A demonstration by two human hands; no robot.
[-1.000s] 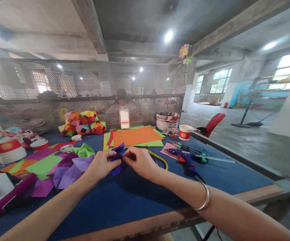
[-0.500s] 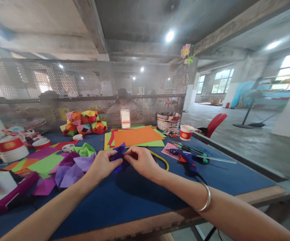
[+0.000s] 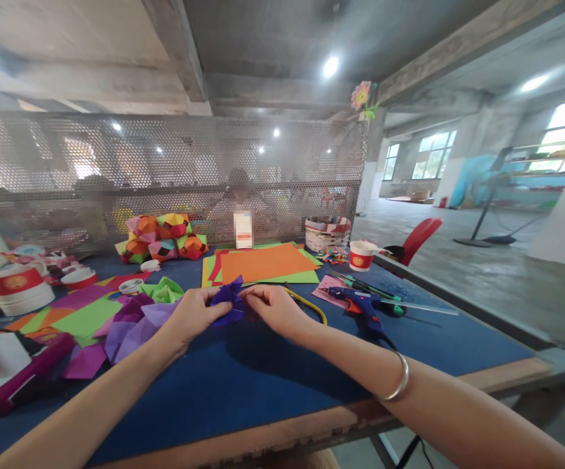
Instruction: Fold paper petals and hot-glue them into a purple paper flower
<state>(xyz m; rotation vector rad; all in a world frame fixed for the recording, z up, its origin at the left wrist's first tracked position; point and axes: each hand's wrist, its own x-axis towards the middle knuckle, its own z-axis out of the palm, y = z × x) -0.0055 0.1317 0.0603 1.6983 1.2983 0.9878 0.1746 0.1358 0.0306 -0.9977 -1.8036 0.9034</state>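
My left hand [image 3: 198, 314] grips a dark violet piece of folded paper [image 3: 228, 309] between thumb and fingers, above the blue table. Fingers pinched together, my right hand [image 3: 275, 309] meets the paper's right edge; its exact hold is partly hidden. To the left of the left hand lie light purple folded papers [image 3: 129, 335] and a green folded paper [image 3: 165, 288]. Behind both hands is a stack of coloured sheets with an orange sheet [image 3: 267, 262] on top. A yellow curved handle [image 3: 314, 306] shows just beyond my right wrist.
A blue glue gun [image 3: 368, 306] rests at the right, beside a paper cup [image 3: 362, 255] and a woven basket [image 3: 328, 236]. Folded paper balls [image 3: 165, 236] are piled at the back. Stacked cups [image 3: 21, 290] stand left. A perforated screen [image 3: 165, 156] rises behind the table, with people beyond.
The violet paper has turned in my left hand and shows a wider face. My right fingertips have shifted slightly up and left along its edge.
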